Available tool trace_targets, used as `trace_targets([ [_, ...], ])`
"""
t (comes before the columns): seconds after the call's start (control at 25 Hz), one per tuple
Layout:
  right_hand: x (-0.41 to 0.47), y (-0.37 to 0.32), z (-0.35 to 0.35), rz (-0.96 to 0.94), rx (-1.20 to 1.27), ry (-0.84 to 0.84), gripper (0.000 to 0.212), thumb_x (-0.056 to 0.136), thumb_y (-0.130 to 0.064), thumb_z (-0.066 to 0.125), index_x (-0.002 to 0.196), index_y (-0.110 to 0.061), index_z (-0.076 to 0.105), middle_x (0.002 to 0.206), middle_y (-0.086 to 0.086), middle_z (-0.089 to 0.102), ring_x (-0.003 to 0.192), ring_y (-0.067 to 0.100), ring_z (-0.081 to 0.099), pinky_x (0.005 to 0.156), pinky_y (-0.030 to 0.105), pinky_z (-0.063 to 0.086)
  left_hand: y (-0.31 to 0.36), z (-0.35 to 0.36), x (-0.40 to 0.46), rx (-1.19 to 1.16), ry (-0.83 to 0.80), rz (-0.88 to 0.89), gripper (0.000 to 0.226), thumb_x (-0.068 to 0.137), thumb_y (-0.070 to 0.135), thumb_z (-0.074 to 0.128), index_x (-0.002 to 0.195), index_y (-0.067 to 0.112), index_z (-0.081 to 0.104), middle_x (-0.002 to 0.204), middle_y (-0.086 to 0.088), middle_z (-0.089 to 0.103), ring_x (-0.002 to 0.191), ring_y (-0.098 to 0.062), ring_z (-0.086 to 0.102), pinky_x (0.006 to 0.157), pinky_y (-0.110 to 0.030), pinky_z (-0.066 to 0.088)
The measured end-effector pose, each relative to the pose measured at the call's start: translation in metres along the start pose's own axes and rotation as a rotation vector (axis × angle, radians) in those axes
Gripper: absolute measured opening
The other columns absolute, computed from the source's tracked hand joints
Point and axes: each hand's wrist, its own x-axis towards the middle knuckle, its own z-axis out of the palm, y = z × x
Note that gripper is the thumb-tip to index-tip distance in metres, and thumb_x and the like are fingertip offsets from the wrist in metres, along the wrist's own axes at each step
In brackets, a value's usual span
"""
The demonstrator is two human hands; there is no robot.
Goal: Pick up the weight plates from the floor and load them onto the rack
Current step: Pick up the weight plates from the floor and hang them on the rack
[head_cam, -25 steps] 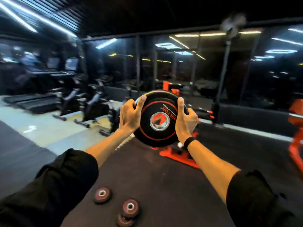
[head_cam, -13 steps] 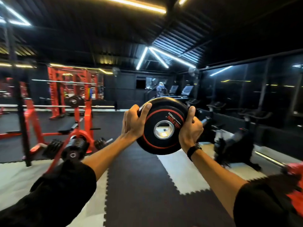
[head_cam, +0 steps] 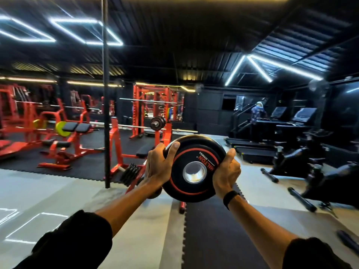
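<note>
Black weight plate (head_cam: 194, 167) with red ring, silver hub.

Weight plate (head_cam: 194, 169): black rubber-like coating, slight sheen, smooth; red ring and white lettering printed on the face; centre hub bright polished metal, mirror-like. Left hand (head_cam: 158, 167) and right hand (head_cam: 226, 174) bare skin against the coating. Wristband (head_cam: 230, 199): matt black. Sleeves (head_cam: 77, 243): black cloth, matt. Floor mats (head_cam: 213, 230): dark, matt, interlocking toothed edges; neighbouring grey mats (head_cam: 48, 191) faintly reflective. Rack (head_cam: 136, 171): red painted metal, glossy. Bench pads (head_cam: 76, 127): black, smooth upholstery.
</note>
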Motion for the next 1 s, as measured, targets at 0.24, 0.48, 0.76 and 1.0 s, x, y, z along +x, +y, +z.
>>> trace_targets([
  [0.24,0.051,0.103,0.175,0.006,0.062,-0.035,0.055,0.105,-0.033,0.027,0.056,-0.013,0.041,0.054,0.000,0.050,0.051,0.015,0.046,0.051,0.031,0.036,-0.180,0.063,0.091,0.050,0.050,0.041,0.084,0.086,0.081,0.024,0.067,0.004,0.052,0.056,-0.005,0.055,0.051,-0.022,0.052,0.049,-0.038,0.040],
  [0.48,0.124,0.188,0.375,0.069,0.069,-0.105,0.047,0.089,-0.044,0.025,0.057,-0.013,0.039,0.055,0.004,0.049,0.055,0.022,0.047,0.056,0.042,0.042,-0.343,0.121,0.211,0.039,0.120,0.031,0.063,0.096,0.069,0.012,0.064,0.025,0.042,0.052,0.009,0.041,0.045,-0.009,0.045,0.043,-0.016,0.030],
  [0.76,0.154,0.331,0.585,0.167,-0.021,-0.097,0.037,0.080,-0.042,0.029,0.054,-0.016,0.035,0.055,0.000,0.043,0.060,0.023,0.040,0.061,0.052,0.042,-0.582,0.181,0.290,0.012,0.108,-0.063,0.051,0.102,0.046,0.022,0.061,0.022,0.040,0.050,0.010,0.037,0.045,-0.005,0.041,0.045,-0.019,0.029],
  [1.0,0.174,0.445,0.744,0.316,-0.157,-0.041,0.033,0.080,-0.034,0.033,0.051,-0.019,0.033,0.053,-0.002,0.038,0.058,0.021,0.038,0.057,0.043,0.034,-0.776,0.236,0.357,0.051,-0.015,-0.223,0.044,0.101,0.043,0.022,0.060,0.029,0.033,0.049,0.010,0.035,0.046,-0.004,0.042,0.048,-0.024,0.028],
])
